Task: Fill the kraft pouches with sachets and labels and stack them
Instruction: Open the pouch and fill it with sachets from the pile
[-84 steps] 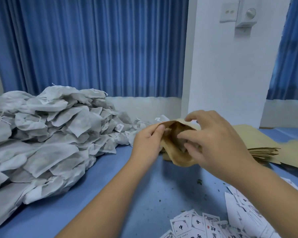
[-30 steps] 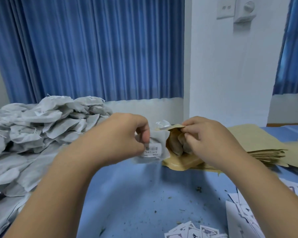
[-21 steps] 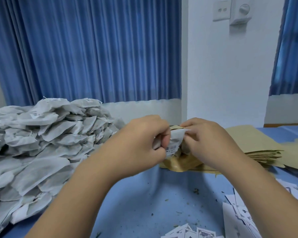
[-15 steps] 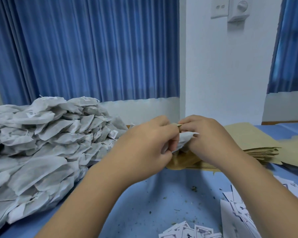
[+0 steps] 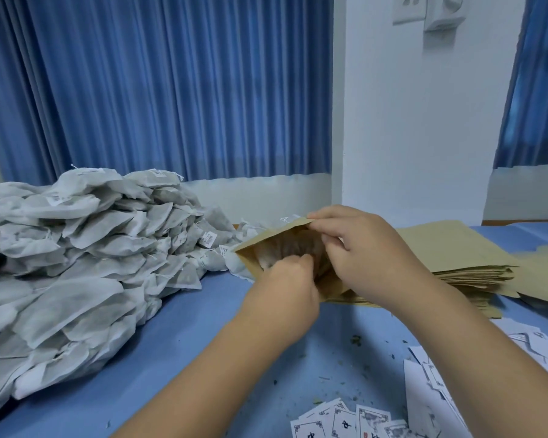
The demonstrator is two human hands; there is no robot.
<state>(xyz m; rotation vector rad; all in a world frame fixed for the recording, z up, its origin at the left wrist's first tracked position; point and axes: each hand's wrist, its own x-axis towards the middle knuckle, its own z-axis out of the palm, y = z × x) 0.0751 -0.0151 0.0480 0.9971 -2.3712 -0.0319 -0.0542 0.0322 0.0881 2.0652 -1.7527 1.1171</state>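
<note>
Blue cloth covers the table (image 5: 178, 336), and over it, in the middle of the view, the kraft pouch (image 5: 260, 245) is held tilted with its mouth gaping toward the camera. The right hand (image 5: 367, 257) pinches the pouch's upper rim between thumb and forefinger, the other fingers curled loosely behind. The left hand (image 5: 285, 289) reaches into the mouth from below with its fingers bunched and curled; their tips lie against a grey sachet (image 5: 285, 248) already inside the pouch, though the back of the hand hides whether they grip it. The pouch's lower end sits at the near left edge of a stack of flat pouches (image 5: 456, 248), which spreads away to the right behind the right wrist.

Just beside the pouch's left corner, the toe of a big heap of sachets (image 5: 76, 263) reaches it, close enough that touching cannot be ruled out; the heap rises leftward and fills that side of the table. Open cloth runs from below the hands down to the near edge, dotted with dark crumbs (image 5: 356, 339). Printed labels (image 5: 355, 422) lie scattered at the near edge, with more white slips (image 5: 434, 374) under the right forearm. Behind stand pleated blue curtains (image 5: 171, 90) and a white wall (image 5: 408, 121) carrying a switch plate (image 5: 408, 7).
</note>
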